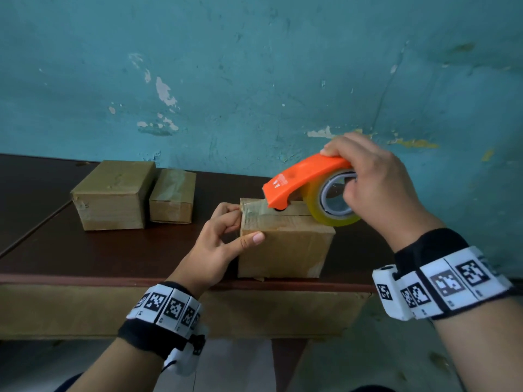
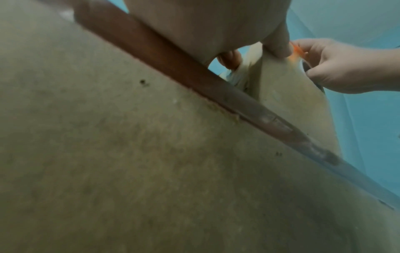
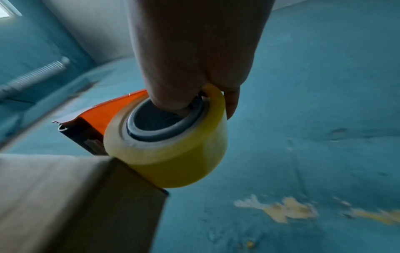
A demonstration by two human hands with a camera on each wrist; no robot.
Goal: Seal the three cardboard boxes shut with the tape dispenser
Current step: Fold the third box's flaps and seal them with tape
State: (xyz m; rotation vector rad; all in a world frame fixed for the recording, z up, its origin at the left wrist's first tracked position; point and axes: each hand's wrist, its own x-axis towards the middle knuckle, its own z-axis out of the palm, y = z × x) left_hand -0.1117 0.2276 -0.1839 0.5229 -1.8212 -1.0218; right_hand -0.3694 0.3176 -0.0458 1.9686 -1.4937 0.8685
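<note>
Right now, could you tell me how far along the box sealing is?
Done, it seems: the small back box shows glossy tape on top; whether the large back box is taped I cannot tell. In hand: the right hand grips the tape dispenser on the near box, while the left hand holds its left corner. Left: running tape along the still-visible seam and cutting it.

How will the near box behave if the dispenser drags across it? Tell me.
The near box looks small, so probably light and apt to slide; the left hand braces it. The tape dispenser presses on the top seam, which may flex.
</note>
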